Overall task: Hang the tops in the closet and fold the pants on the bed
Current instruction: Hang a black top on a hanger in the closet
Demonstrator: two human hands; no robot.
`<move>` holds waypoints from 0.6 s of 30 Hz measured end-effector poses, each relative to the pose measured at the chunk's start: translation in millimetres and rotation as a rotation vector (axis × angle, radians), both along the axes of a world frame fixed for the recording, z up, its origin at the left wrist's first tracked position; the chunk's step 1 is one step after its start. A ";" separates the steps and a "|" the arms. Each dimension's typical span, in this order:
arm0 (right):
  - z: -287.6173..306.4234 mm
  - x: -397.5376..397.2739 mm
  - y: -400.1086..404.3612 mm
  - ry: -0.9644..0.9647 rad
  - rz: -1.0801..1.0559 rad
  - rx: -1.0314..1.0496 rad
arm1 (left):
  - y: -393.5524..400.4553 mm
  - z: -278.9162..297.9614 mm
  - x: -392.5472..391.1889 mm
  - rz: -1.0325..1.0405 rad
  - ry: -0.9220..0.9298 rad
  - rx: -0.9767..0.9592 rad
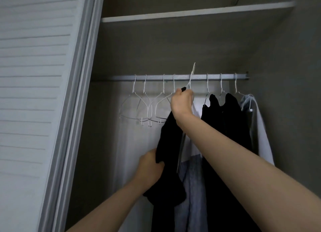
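A: What does the view show?

B: A closet from the person's own eyes. The right hand is raised just under the rod, fingers curled round the neck of a white wire hanger together with the top edge of a black top. The hook sticks up past the rod, tilted; it does not look seated on it yet.

A: And the other hand?

B: The left hand is lower down, gripping a fold of the same top near its side.

A: What else hangs there?

B: Four empty hangers close on the left. On the right, two dark tops and a white top, already hung. A pale blue garment hangs just behind the black top.

A: What could go wrong?

B: As I judge it, the tilted hook could miss the rod or snag a neighbouring hook. How well the top sits on the hanger is hidden, so it might slide off once released. The left hand's pull could also drag it askew.
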State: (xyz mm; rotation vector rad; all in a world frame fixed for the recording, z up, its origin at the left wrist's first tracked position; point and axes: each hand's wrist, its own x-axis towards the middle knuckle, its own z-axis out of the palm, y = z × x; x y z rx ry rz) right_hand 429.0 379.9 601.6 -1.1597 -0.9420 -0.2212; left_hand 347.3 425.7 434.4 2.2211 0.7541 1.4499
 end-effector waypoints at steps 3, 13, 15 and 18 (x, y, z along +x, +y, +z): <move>6.1 -1.4 23.2 -0.045 -0.020 0.017 | 27.9 1.9 -0.5 0.023 0.013 0.028; 16.2 28.5 70.2 -0.340 -0.478 -0.243 | 74.6 18.7 30.4 -0.052 0.094 0.126; 12.5 38.6 71.4 -0.382 -0.518 -0.298 | 77.2 16.3 36.5 -0.068 0.095 0.130; 4.8 53.3 70.3 -0.429 -0.617 -0.382 | 81.5 10.3 44.4 -0.093 0.086 0.131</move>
